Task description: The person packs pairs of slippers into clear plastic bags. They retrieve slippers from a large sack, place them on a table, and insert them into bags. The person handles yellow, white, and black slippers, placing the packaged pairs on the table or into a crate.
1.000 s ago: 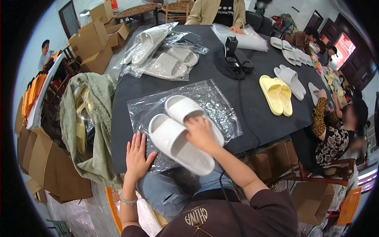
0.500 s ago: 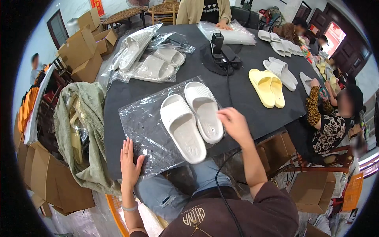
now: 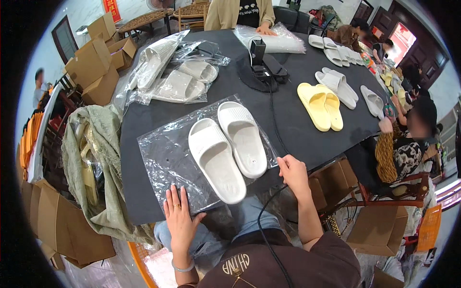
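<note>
A pair of whitish slide slippers, the left slipper (image 3: 218,161) and the right slipper (image 3: 244,139), lies side by side on a flat clear plastic bag (image 3: 163,153) at the table's near edge. My left hand (image 3: 178,213) rests open on the bag's near left part, fingers spread. My right hand (image 3: 294,176) is closed at the bag's right corner, just right of the slippers, with thumb and forefinger pinching the film.
Bagged grey slippers (image 3: 180,86) lie at the table's far left. Yellow slippers (image 3: 319,108) and grey slippers (image 3: 338,89) stand right. A black device (image 3: 259,53) trails a cable. Another person (image 3: 247,17) stands opposite; a seated person (image 3: 408,149) is at right. Cartons (image 3: 72,225) stand left.
My right hand has left the right slipper and moved down to the bag's right corner. My left hand has slid right, further onto the bag. The seated person's hand has come off a grey slipper.
</note>
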